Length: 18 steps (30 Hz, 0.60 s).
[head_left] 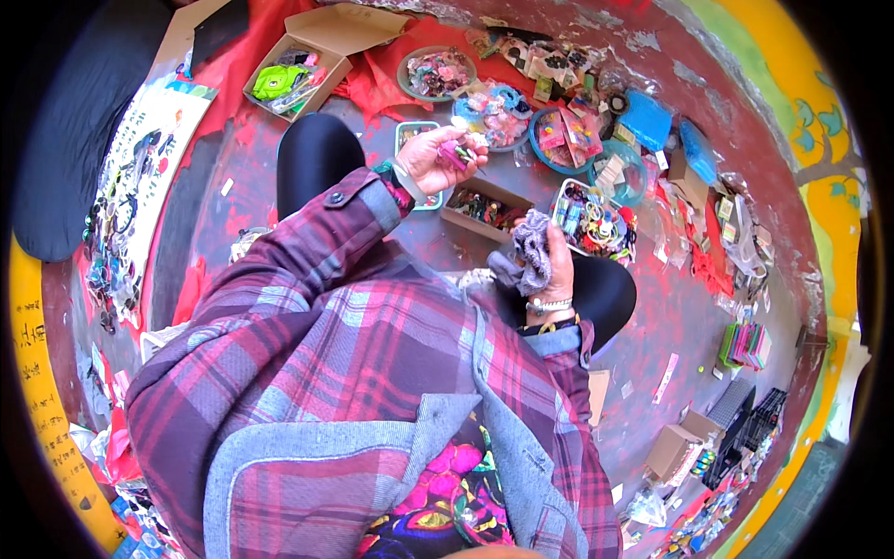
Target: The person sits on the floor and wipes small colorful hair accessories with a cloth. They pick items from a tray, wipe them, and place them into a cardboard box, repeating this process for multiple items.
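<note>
My left hand is raised, palm up, with its fingers curled round a small pink and green thing whose kind I cannot make out. My right hand grips a crumpled grey-purple cloth in front of my right knee. Below and between the hands stands an open cardboard box holding small colourful pieces. Partly behind my left hand is a pale rectangular basket. A white basket of colourful hair ties sits just beyond my right hand.
Ahead are round baskets of small goods, including a blue-rimmed basket and a teal basket. A carton stands open at the far left. On the left lies a white board with accessories. Cartons and a black crate stand at right.
</note>
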Tool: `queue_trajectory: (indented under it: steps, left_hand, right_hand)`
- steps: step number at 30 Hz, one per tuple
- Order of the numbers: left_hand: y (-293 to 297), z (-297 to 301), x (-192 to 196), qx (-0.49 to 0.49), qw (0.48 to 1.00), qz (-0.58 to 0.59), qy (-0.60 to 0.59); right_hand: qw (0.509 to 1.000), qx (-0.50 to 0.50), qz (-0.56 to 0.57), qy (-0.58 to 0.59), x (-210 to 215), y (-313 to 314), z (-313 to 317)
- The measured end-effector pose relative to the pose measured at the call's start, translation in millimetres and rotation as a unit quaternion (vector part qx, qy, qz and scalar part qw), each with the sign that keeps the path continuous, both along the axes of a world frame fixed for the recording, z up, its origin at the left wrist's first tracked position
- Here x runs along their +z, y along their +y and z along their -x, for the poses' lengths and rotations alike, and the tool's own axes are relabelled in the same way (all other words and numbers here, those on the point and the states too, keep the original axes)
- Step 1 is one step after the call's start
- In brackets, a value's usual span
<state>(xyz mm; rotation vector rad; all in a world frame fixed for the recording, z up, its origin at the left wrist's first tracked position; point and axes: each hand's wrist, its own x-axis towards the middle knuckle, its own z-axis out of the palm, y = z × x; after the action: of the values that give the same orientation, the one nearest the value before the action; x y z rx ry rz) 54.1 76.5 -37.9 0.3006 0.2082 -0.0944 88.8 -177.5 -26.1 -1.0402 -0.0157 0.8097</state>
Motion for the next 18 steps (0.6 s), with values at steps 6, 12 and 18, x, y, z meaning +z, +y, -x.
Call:
queue_trajectory:
  steps: [6,12,18]
  left_hand:
    - [-41,40,13,0.033,0.992,0.101,0.075]
    - [-72,36,24,0.067,0.993,0.093,0.022]
    - [-83,39,31,0.055,0.994,0.095,0.016]
  right_hand:
    - [0.986,0.049,0.027,-0.159,34,4,19]
    - [0.683,-0.04,0.296,-0.667,70,40,52]
    - [0.631,-0.047,0.34,-0.696,61,45,49]
